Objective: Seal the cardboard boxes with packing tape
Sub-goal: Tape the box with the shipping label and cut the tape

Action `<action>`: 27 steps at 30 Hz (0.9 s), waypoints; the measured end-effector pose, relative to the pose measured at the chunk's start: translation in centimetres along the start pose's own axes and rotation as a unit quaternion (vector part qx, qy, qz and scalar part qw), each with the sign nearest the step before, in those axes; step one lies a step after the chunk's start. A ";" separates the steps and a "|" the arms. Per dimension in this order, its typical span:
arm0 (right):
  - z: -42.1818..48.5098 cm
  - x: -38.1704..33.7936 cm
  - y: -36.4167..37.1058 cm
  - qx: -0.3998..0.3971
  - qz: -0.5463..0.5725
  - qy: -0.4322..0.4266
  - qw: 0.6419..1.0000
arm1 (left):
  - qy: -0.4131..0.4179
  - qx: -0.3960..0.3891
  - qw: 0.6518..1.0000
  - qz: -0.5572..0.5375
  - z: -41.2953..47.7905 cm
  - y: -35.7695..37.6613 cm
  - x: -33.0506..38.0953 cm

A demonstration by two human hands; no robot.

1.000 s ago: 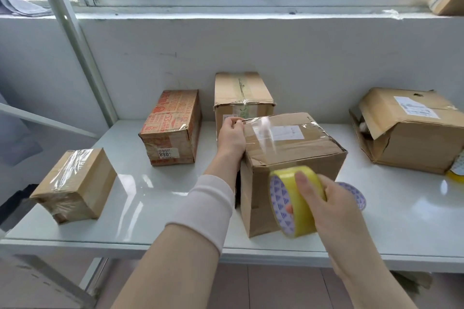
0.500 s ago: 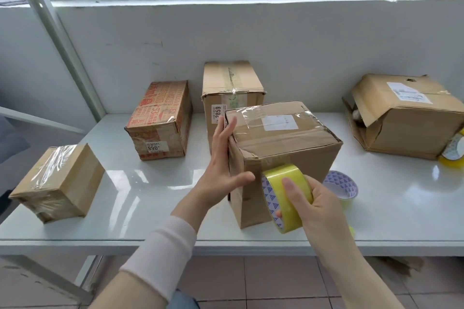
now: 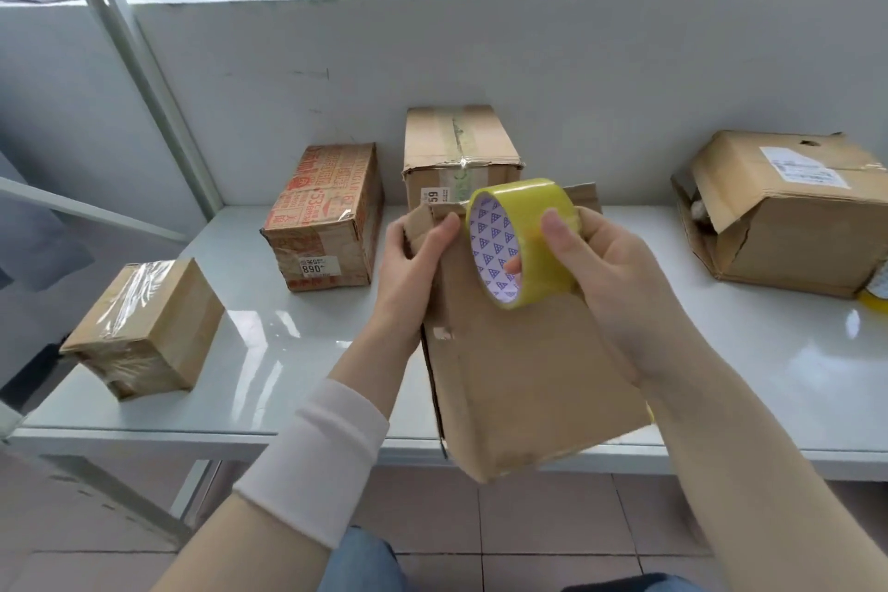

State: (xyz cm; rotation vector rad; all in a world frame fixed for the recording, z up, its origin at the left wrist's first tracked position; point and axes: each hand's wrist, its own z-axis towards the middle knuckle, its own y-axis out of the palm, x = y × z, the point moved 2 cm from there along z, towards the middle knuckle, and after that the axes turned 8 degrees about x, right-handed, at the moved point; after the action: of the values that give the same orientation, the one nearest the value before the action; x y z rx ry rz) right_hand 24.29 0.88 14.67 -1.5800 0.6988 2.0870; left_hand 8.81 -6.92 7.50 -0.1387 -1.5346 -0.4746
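Observation:
A plain cardboard box [image 3: 524, 370] is tipped toward me at the table's front edge, its broad brown face up and its near corner hanging past the edge. My left hand [image 3: 413, 264] grips the box's far left corner, thumb on the top face. My right hand [image 3: 610, 284] holds a yellow roll of packing tape [image 3: 524, 240] over the box's far end, fingers through the core and thumb on the outer band.
On the white table [image 3: 269, 351] stand a tape-wrapped box [image 3: 144, 332] at the left, a red-printed box [image 3: 326, 216], and a tall taped box [image 3: 456, 154] against the wall. A torn open box [image 3: 788, 212] lies at the right, with another yellow roll [image 3: 874, 293] beside it.
The box has been tipped over toward me, its taped labelled top no longer showing. My left hand shifted to its far left corner. The tape roll rose from the box's front to above it.

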 end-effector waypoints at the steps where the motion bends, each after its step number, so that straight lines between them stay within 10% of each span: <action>1: 0.5 0.7 0.3 -0.003 -0.003 -0.003 1.000 | -0.042 0.011 0.999 -0.009 0.1 -0.4 -0.7; 10: 6.3 9.5 4.2 -0.023 -0.064 -0.016 0.998 | -0.191 0.166 0.964 -0.085 4.3 -3.3 -7.5; 21: 6.1 10.0 3.7 0.007 -0.160 -0.015 0.987 | -0.102 0.239 0.963 -0.065 6.0 -3.4 -8.5; 27: 4.1 8.5 2.4 -0.110 -0.181 0.032 0.977 | -0.120 0.212 0.967 -0.072 5.8 -2.8 -8.5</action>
State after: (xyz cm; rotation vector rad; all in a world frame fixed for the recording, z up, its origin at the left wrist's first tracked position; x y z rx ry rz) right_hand 17.58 1.86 7.69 -1.7458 0.1790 1.8968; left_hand 2.68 -5.51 -1.07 0.2588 -1.8597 -0.2376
